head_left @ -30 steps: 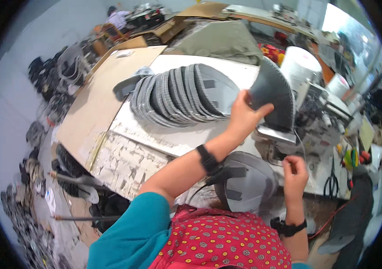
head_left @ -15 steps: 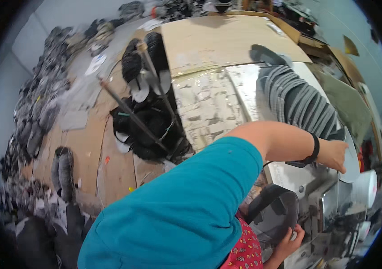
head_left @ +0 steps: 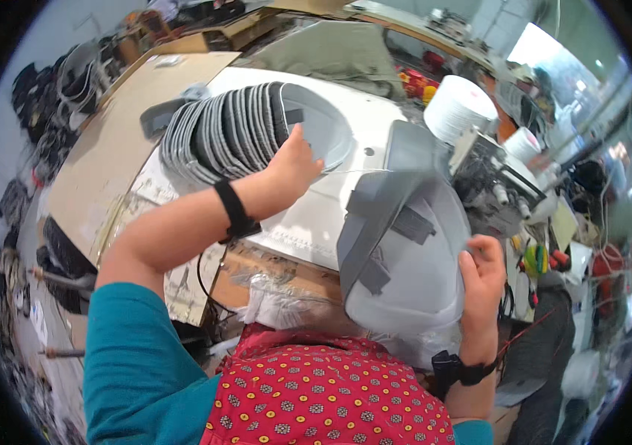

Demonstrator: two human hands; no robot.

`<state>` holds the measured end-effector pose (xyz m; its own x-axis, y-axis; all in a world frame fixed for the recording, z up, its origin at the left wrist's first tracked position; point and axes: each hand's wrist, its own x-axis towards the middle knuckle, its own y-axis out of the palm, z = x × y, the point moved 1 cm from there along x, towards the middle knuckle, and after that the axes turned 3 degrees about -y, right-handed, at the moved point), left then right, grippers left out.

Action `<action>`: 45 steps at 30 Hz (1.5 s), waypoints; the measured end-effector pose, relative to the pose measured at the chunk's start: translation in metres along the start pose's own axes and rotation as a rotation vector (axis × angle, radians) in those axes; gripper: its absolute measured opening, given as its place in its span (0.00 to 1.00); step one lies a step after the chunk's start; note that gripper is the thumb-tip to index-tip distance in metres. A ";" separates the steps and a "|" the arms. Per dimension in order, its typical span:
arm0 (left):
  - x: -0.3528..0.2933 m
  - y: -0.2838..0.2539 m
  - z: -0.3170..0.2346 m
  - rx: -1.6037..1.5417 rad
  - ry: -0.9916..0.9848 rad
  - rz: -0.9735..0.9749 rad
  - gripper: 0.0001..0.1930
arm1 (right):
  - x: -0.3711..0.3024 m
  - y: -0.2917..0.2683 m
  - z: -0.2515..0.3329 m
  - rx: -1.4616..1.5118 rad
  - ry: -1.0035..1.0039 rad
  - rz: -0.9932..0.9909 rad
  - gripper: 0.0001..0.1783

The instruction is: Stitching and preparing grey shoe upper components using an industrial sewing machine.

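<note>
A row of nested grey shoe uppers (head_left: 219, 130) with pale edges lies on the white work table. At its right end an end upper (head_left: 323, 122) turns its smooth pale inside toward me. My left hand (head_left: 294, 172) is closed at the near rim of that end piece, its fingertips over the inside. Another grey shoe upper (head_left: 405, 274), tilted, with dark tabs inside, stands by the table's front edge. My right hand (head_left: 484, 278) grips its right rim between thumb and fingers. A thin white thread (head_left: 357, 170) stretches between my left hand and this upper.
Right of the held upper stands a sewing machine (head_left: 490, 182), with a large white thread cone (head_left: 461, 110) and a smaller cone (head_left: 521, 144) behind it. A tan board (head_left: 108, 148) adjoins the white table (head_left: 301, 237) on the left. Olive cloth (head_left: 331, 55) lies at the back.
My view has swung to the right, bringing the sewing machine and the whole right-hand upper into sight. My left hand stays by the end of the nested row; my right still holds its upper.
</note>
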<state>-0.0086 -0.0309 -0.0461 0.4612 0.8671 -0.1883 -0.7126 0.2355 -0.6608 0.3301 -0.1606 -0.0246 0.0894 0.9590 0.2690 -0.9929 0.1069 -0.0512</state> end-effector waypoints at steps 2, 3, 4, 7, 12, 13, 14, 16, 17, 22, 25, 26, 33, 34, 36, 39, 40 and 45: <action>-0.003 -0.020 -0.005 -0.209 -0.127 -0.452 0.26 | 0.013 -0.003 -0.008 0.085 0.188 0.043 0.11; -0.003 -0.030 -0.010 -0.392 -0.151 -0.497 0.28 | 0.018 -0.003 -0.014 0.183 0.387 0.093 0.11; 0.001 -0.038 -0.013 -0.641 -0.205 -0.360 0.20 | 0.024 0.003 -0.022 0.268 0.456 0.037 0.12; 0.011 -0.053 -0.020 -1.680 -0.311 -0.294 0.13 | 0.033 0.019 -0.038 0.232 0.301 -0.119 0.12; 0.042 -0.074 -0.037 -2.901 0.020 -0.505 0.19 | 0.032 0.048 -0.051 -0.108 -0.126 -0.240 0.12; 0.049 -0.077 -0.036 -2.837 0.093 -0.613 0.22 | 0.028 0.052 -0.053 -0.102 -0.065 -0.184 0.12; 0.056 -0.078 -0.033 -2.843 0.057 -0.624 0.22 | 0.025 0.053 -0.054 -0.090 0.033 -0.128 0.12; 0.067 -0.081 -0.023 -2.167 -0.104 -0.739 0.26 | 0.024 0.051 -0.053 -0.065 -0.032 -0.170 0.12; 0.069 -0.083 -0.021 -1.934 -0.152 -0.782 0.26 | 0.024 0.048 -0.051 -0.090 -0.005 -0.172 0.11; 0.063 -0.081 -0.026 -1.742 -0.291 -0.713 0.18 | 0.025 0.042 -0.035 -0.619 -0.431 -0.250 0.10; 0.058 -0.076 -0.031 -1.967 -0.468 -0.784 0.16 | 0.019 0.053 -0.032 -0.833 -0.632 -0.087 0.20; 0.056 -0.074 -0.032 -1.942 -0.571 -0.861 0.19 | 0.019 0.056 -0.032 -0.840 -0.644 -0.091 0.20; 0.039 -0.061 -0.020 -2.104 -0.166 -1.018 0.12 | 0.036 0.061 -0.045 -0.811 -0.714 -0.089 0.15; 0.036 -0.058 -0.018 -2.158 -0.017 -0.916 0.11 | 0.037 0.059 -0.046 -0.755 -0.706 -0.095 0.14; 0.034 -0.051 -0.014 -2.014 -0.085 -0.882 0.09 | 0.039 0.056 -0.047 -0.698 -0.694 -0.095 0.13; 0.036 -0.043 -0.019 -2.238 -0.272 -0.723 0.12 | 0.042 0.054 -0.047 -0.644 -0.640 -0.073 0.13; 0.036 -0.042 -0.023 -2.245 -0.249 -0.756 0.12 | 0.043 0.053 -0.047 -0.633 -0.584 -0.063 0.13; 0.013 -0.048 -0.041 -2.430 -0.401 -0.527 0.14 | 0.045 0.041 -0.044 -0.620 -0.507 -0.004 0.17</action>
<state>0.0534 -0.0485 -0.0463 0.0493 0.9967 0.0651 0.9964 -0.0536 0.0660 0.2969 -0.1016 -0.0567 -0.1009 0.7382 0.6670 -0.7552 0.3796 -0.5344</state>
